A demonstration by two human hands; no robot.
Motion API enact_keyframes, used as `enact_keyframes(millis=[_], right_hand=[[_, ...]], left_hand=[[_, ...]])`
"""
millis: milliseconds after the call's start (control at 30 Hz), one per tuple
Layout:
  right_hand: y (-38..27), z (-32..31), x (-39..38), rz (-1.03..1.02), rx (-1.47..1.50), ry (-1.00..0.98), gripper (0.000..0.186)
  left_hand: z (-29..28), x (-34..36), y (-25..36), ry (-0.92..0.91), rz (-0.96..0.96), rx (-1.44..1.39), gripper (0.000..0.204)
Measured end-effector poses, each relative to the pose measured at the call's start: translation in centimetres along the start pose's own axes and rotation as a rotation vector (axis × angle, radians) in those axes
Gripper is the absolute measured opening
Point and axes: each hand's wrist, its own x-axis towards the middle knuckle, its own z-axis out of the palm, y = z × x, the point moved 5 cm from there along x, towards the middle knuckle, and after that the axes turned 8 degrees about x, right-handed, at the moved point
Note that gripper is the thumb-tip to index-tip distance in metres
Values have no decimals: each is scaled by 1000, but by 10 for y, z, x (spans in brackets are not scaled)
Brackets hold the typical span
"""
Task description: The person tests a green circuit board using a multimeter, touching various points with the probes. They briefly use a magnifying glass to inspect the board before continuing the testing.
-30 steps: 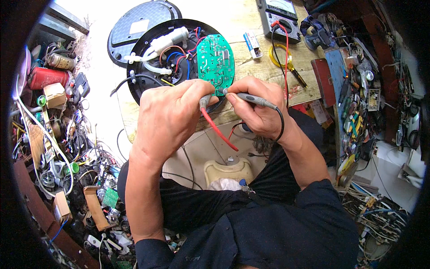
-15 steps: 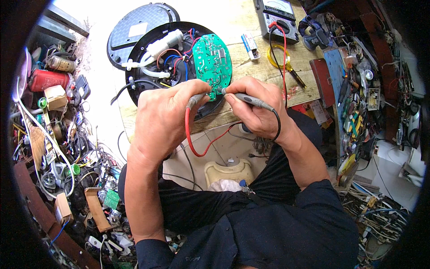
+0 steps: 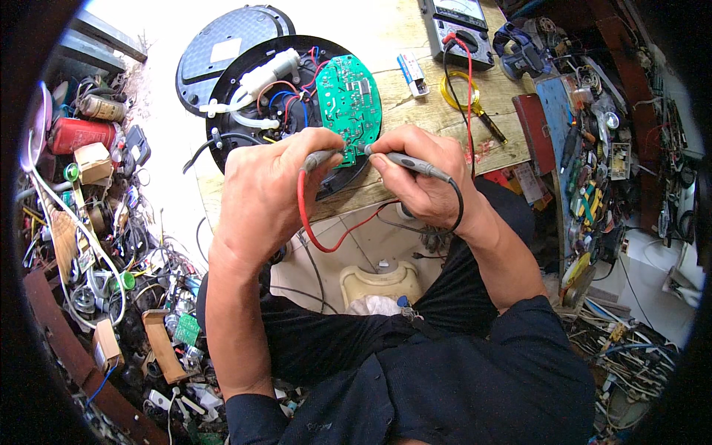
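My left hand (image 3: 263,185) is closed around a grey test probe (image 3: 319,160) with a red lead. Between the fingers of my right hand (image 3: 423,174) sits a second grey test probe (image 3: 410,162), trailing a black lead. Both probes point at the lower end of a green circuit board (image 3: 350,104); whether their tips touch it is too small to tell. The board lies on the right side of a round black housing (image 3: 222,81), among coloured wires and a white cylindrical motor pump (image 3: 271,72). An analog multimeter (image 3: 461,37) at the back right has red and black leads plugged in.
A round black cover (image 3: 245,33) lies behind the housing on the wooden table (image 3: 400,52). Right of the board are a small blue-white box (image 3: 412,76) and a yellow-rimmed magnifying glass (image 3: 493,126). Piles of parts and cables crowd both sides. A cream plastic container (image 3: 382,284) stands below the table edge.
My left hand and its probe have shifted slightly left, and the board with its housing has moved a little left too. The right hand stays nearly in place.
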Motion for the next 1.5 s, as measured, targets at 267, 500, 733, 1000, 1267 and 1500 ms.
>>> enact_keyframes(millis=[267,500,733,1000,1267,1500], right_hand=[[0,-1,0,3,-14,-4,13],[-1,0,-2,-5,-25,-15,15],[1,1,-3,7,8,1,15],[1,-2,-6,-63,1,29,14],[-2,1,-7,-161,-37,4,19],[-12,16,-12,-396,-242,-33,29]], left_hand=[[1,1,-2,3,0,-41,19],[-1,0,-2,15,1,-39,18],[-1,0,-2,21,-2,-9,19],[0,0,-3,19,14,4,19],[0,0,-4,-6,1,5,19],[2,0,-5,-2,10,1,19]])
